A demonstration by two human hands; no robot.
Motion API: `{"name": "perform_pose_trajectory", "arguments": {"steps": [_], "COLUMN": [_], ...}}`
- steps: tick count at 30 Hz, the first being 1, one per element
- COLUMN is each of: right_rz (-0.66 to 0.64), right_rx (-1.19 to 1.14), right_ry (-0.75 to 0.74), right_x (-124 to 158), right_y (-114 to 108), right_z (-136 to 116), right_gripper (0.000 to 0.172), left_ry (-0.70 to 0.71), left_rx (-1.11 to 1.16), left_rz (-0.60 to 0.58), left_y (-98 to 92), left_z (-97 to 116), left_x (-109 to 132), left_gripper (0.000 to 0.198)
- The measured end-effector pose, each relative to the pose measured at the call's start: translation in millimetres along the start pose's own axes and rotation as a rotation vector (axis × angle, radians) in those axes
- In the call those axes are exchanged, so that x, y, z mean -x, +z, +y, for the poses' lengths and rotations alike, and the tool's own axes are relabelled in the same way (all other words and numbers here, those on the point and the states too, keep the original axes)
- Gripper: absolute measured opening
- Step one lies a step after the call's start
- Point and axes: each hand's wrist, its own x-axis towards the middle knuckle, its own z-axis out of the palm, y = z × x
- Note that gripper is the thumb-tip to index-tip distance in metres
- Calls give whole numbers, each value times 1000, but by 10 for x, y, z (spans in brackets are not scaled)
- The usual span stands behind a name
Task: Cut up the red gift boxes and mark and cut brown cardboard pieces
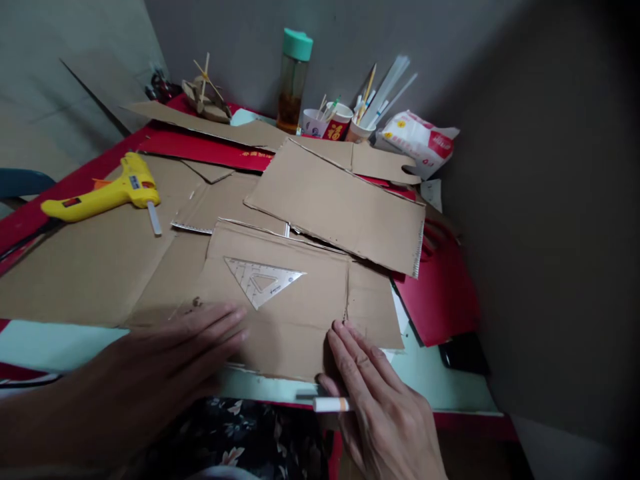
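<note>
My left hand (195,353) is stretched out flat, its fingers together over the near left part of a brown cardboard piece (290,333). It holds nothing that I can see. On the right, my right hand (380,400) rests its fingertips on the same cardboard, near a crease. A white marker pen (331,405) with an orange band sticks out to the left from under that hand, held at the thumb side; its other end is hidden. Between and beyond the hands, a clear triangular set square (263,279) lies on the cardboard.
A yellow glue gun (107,190) lies at left on a cardboard sheet (80,267). More cardboard (340,207) overlaps behind. At the back stand a bottle (293,80), cups with sticks and pens (337,120), and a tissue pack (417,140). Red card (440,293) covers a dark phone-like object (465,353).
</note>
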Motion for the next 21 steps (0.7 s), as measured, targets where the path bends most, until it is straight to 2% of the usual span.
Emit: {"name": "perform_pose_trajectory", "arguments": {"steps": [3, 6, 10, 12, 15, 18, 21], "right_rz": [-54, -51, -42, -42, -26, -26, -69], "right_rx": [7, 6, 12, 27, 57, 79, 79], "right_ry": [-3, 11, -3, -10, -15, -45, -89], "right_x": [96, 139, 125, 112, 103, 96, 84], "right_y": [9, 24, 16, 9, 8, 9, -15], "right_z": [3, 3, -8, -12, 3, 55, 111], "right_gripper": [47, 49, 48, 47, 46, 48, 52], "left_ry": [-3, -10, 24, 2, -57, -32, 29], "left_rx": [-16, 51, 104, 74, 48, 21, -35], "left_rz": [13, 14, 76, 61, 27, 37, 91], "left_y": [36, -41, -148, -108, 38, 106, 16], "left_z": [52, -3, -108, -113, -77, -64, -105], "left_x": [62, -4, -324, -503, -669, -687, -652], "left_gripper": [53, 53, 45, 43, 50, 50, 39]}}
